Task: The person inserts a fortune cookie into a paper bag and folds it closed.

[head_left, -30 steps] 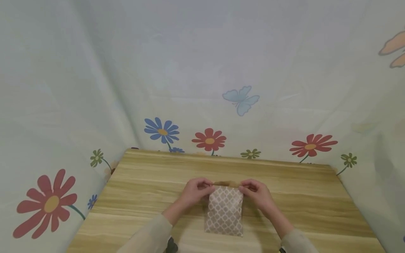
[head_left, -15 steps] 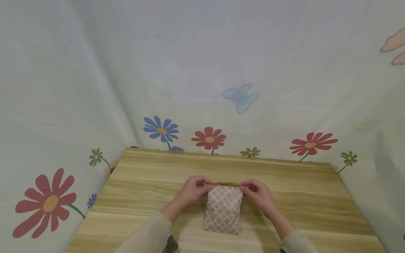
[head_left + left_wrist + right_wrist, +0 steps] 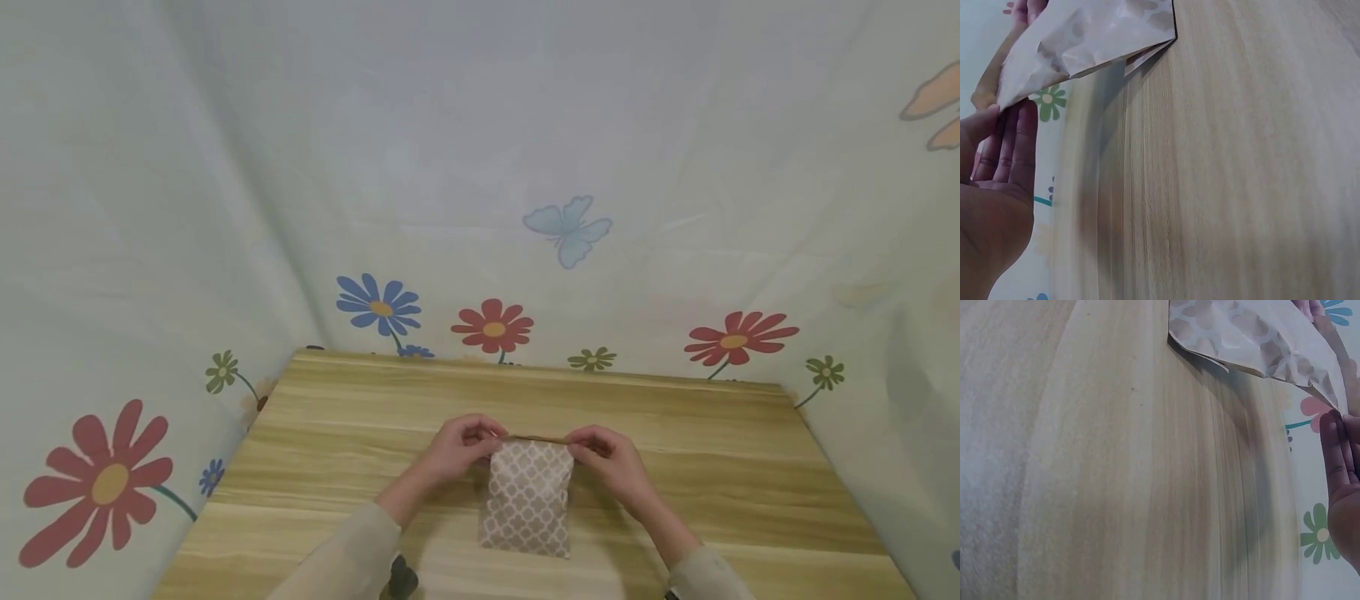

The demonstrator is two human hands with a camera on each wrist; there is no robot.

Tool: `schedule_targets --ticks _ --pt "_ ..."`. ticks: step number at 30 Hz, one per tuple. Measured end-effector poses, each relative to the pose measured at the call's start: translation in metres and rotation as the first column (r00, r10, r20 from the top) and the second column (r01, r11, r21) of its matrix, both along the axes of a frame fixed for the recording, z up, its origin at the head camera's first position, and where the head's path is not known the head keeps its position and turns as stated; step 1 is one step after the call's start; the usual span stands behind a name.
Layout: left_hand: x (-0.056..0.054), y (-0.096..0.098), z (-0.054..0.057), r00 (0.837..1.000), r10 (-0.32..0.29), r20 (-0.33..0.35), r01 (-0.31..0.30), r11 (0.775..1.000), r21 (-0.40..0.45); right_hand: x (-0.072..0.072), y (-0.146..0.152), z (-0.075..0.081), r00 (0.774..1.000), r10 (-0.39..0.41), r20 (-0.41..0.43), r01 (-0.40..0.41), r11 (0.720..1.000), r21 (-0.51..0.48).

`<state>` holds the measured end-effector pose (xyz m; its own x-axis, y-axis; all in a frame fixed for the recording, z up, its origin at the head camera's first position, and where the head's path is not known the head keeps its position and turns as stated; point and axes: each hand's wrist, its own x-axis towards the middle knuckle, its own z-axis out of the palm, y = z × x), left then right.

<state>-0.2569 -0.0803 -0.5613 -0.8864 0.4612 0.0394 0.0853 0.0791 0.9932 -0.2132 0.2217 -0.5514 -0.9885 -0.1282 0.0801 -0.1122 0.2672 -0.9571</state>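
Observation:
A paper bag [image 3: 528,500] with a white lattice pattern on beige stands or leans on the table, its top edge raised between both hands. My left hand [image 3: 462,448] pinches the top left corner between thumb and fingers. At the top right corner, my right hand [image 3: 611,462] does the same. A narrow brown strip [image 3: 536,438], the bag's plain paper at the top, runs between the two hands. From the left wrist, the bag [image 3: 1097,37] shows creases and a folded lower edge. In the right wrist view its bottom corner [image 3: 1179,331] meets the table. The bag's contents are hidden.
The wood-grain table [image 3: 360,400] extends around the bag on all sides. Behind and beside it hangs a pale cloth [image 3: 450,167] printed with flowers and butterflies. A dark shape [image 3: 402,577] shows by the left sleeve.
The brown strip at the bag's top has narrowed from a loose, crumpled flap to a thin straight line. Both hands keep their pinch at the corners; the bag has shifted slightly left.

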Motion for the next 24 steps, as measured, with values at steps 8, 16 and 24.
schedule_targets --ticks 8,16,24 --pt "-0.001 -0.0037 0.0005 0.998 -0.064 0.011 0.064 0.998 -0.014 0.0029 0.0032 0.0027 0.999 0.054 0.002 -0.054 0.999 -0.002" --pt "-0.0014 -0.0062 0.0049 0.994 -0.11 0.022 0.111 0.992 -0.057 0.004 0.0054 0.0056 0.997 0.073 0.026 -0.073 0.997 -0.003" --pt "-0.0006 -0.0064 0.008 0.993 -0.119 0.016 0.12 0.991 -0.066 0.0036 0.0055 0.0047 0.997 0.075 0.029 -0.075 0.997 -0.001"
